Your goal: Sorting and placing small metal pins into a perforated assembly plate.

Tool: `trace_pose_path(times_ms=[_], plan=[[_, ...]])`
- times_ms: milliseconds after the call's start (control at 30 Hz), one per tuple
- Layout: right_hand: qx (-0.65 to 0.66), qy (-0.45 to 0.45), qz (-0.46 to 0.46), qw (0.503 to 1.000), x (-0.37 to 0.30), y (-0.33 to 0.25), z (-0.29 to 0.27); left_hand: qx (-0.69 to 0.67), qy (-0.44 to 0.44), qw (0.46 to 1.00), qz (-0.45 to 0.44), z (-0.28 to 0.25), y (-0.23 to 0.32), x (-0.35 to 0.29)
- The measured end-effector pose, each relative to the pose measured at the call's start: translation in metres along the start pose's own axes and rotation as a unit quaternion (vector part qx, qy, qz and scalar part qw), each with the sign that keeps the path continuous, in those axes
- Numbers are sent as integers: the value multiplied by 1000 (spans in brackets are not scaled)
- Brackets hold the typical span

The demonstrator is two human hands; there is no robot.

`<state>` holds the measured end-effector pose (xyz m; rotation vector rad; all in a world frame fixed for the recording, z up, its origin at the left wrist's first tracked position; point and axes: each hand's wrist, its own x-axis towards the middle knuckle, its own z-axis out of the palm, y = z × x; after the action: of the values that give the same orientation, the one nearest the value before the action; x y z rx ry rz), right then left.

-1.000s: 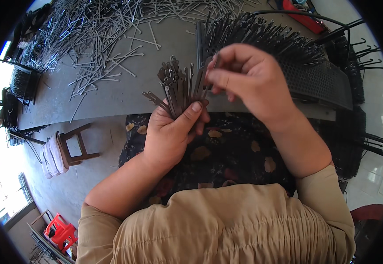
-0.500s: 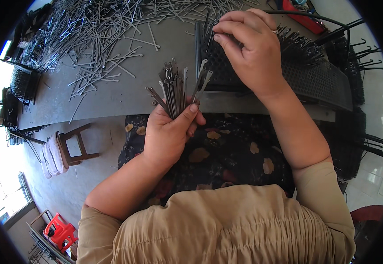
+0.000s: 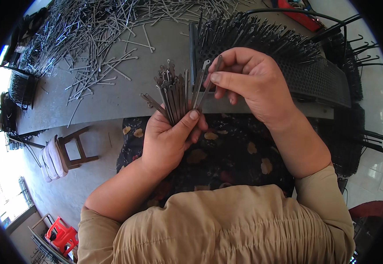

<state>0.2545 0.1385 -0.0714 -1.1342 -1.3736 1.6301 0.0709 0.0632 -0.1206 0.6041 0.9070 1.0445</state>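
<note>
A bundle of thin metal strips (image 3: 173, 90) with holed ends stands fanned out in my left hand (image 3: 167, 136), its fingers wrapped round the lower ends. My right hand (image 3: 255, 86) pinches the upper part of one metal strip (image 3: 209, 83) between thumb and fingers, just right of the bundle. That strip's lower end reaches my left thumb and fingers. Behind my right hand is a black perforated rack (image 3: 306, 77), with many dark strips (image 3: 253, 33) standing upright in rows.
A large heap of loose metal strips (image 3: 90, 39) covers the far left of the grey table (image 3: 125, 99). A wooden stool (image 3: 75, 147) with a pale cloth stands left, below the table edge. Red plastic stools (image 3: 61, 235) sit lower left. Hooked metal rods (image 3: 367, 55) jut out at right.
My right hand has come down and nearer from the rack's far left corner to the bundle, and now pinches a strip there. My left hand stays nearly in place with the bundle.
</note>
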Motion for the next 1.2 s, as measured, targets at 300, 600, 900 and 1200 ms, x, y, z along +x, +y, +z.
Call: trace_pose_path(times_ms=[300, 600, 900, 1200], plan=[[-27, 46, -75, 996, -3, 12, 10, 19, 18, 1000, 10, 2, -2, 0], [-235, 252, -455, 821, 34, -7, -16, 45, 77, 996, -28, -2, -3, 5], [-474, 221, -514, 679, 50, -4, -23, 36, 89, 995, -29, -3, -3, 6], [-472, 189, -501, 701, 44, -24, -14, 32, 73, 996, -31, -5, -2, 8]])
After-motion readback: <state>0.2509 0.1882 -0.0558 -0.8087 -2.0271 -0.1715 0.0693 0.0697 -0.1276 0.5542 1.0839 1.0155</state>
